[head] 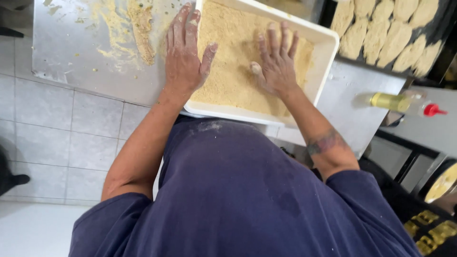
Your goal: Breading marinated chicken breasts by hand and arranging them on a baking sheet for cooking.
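Right hand presses flat, fingers spread, into breadcrumbs; left hand lies open on the tray rim.

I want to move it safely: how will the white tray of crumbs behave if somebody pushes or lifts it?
The tray juts past the table edge toward the person, so a push that way may tip it. The crumbs are loose and would probably shift or spill if it tilts. The left hand rests on its rim, the right hand presses inside, likely steadying it.
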